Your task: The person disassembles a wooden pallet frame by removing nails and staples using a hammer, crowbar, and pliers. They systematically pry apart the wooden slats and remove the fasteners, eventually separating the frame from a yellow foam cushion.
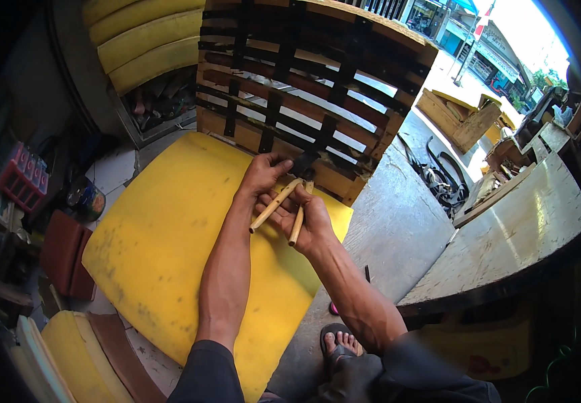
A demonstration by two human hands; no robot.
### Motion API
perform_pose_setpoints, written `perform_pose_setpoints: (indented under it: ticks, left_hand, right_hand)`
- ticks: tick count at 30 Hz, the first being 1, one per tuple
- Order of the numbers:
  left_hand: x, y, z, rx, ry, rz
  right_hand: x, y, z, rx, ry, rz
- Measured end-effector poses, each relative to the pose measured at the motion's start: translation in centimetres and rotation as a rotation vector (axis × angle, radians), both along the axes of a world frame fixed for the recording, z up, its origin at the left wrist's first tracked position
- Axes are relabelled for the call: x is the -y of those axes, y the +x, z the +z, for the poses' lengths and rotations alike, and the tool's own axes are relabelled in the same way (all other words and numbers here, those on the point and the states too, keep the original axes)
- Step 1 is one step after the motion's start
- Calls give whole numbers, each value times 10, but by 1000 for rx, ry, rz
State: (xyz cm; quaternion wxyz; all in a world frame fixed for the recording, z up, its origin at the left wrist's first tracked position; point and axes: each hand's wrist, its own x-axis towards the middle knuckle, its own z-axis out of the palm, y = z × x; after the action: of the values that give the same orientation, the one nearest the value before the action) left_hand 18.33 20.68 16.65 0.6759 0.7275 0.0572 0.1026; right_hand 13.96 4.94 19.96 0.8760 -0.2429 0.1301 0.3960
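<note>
The right hand (312,216) is gripping yellow-handled pincers (278,204) at a black strap (327,129). The left hand (262,176) is curling alongside, its hold indistinct.

Frame (275,99) behind foam (169,221), basket (22,176) L, tbl (505,228) R.

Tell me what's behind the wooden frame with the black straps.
Through gaps in the wooden frame, only bright, pale patches show; sunlit ground appears past its right edge. Whatever sits directly behind its wood and black straps is covered.
</note>
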Motion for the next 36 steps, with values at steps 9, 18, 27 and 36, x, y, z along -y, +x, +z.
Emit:
perform_pose_setpoints:
  ticks: [9, 18, 27, 36]
  left_hand:
    - [-25, -14, 4, -65, -418, 17]
    - [-15, -16, -4, 39, -458, 9]
    - [-21, -17, -9, 91, -406, 22]
    - [-16, -19, 1, 70, -330, 47]
  right_hand:
    - [-36, 3, 6, -96, 71, -86]
    - [-24, 12, 0, -42, 17, -182]
    - [14, 12, 8, -97, 27, 112]
    - [117, 90, 0, -4, 12, 832]
